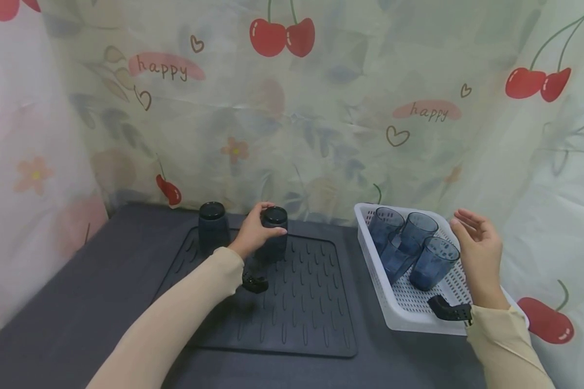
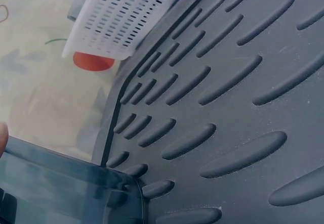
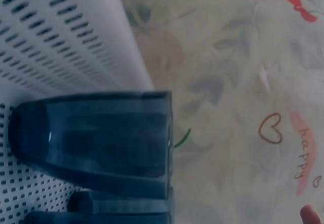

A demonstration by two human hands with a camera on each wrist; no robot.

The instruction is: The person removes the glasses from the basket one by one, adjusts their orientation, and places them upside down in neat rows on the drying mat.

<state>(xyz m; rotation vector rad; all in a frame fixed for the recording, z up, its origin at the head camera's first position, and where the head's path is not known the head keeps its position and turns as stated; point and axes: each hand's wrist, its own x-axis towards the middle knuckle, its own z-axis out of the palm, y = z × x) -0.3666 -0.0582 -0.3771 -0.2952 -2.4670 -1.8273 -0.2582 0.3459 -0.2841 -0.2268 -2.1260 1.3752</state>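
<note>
Dark surface. Left hand: grip closed round inverted glass on ribbed mat, second glass beside. Right hand: grip loose, empty, near white basket with four glasses.

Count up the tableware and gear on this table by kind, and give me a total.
White basket: 1
Dark ridged mat: 1
Blue glasses in the basket: 4
Upside-down dark glasses: 2
Total: 8
</note>
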